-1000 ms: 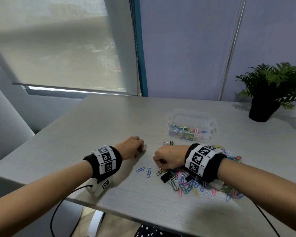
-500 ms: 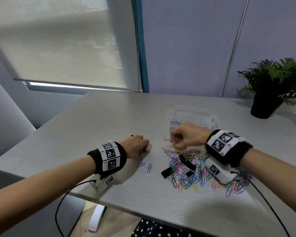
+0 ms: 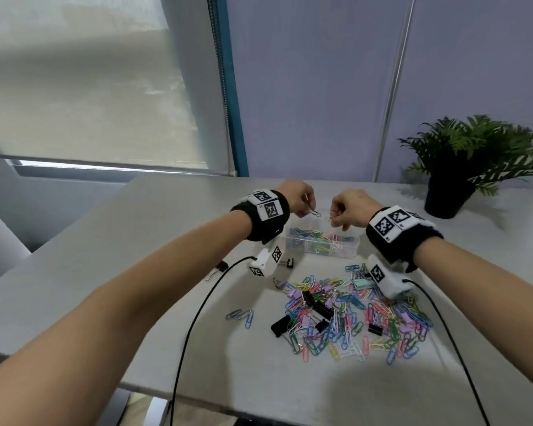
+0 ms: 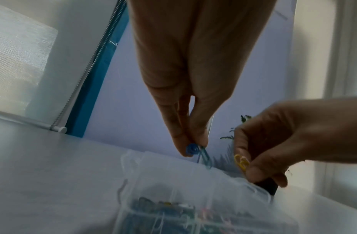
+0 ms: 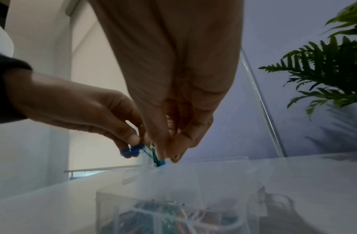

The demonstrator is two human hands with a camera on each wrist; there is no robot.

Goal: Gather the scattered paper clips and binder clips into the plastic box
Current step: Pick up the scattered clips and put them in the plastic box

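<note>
A clear plastic box (image 3: 351,241) holding several coloured paper clips stands mid-table. Above it, my left hand (image 3: 308,204) pinches blue paper clips (image 4: 199,152) between thumb and fingertips. My right hand (image 3: 336,215) hovers just to the right and pinches yellow paper clips (image 4: 241,162). In the right wrist view the right hand (image 5: 167,155) holds its clips just above the box rim (image 5: 193,166). A heap of coloured paper clips and black binder clips (image 3: 351,315) lies on the table nearer to me than the box.
A few loose paper clips (image 3: 242,315) lie left of the heap. A black binder clip (image 3: 286,262) sits near the left wrist camera. A potted plant (image 3: 471,161) stands at the back right. Black cables (image 3: 191,333) trail from both wrists over the table's near edge.
Both hands left the table and rose over the box. The left hand came from the table's left with blue clips, and the right hand moved further back with yellow clips.
</note>
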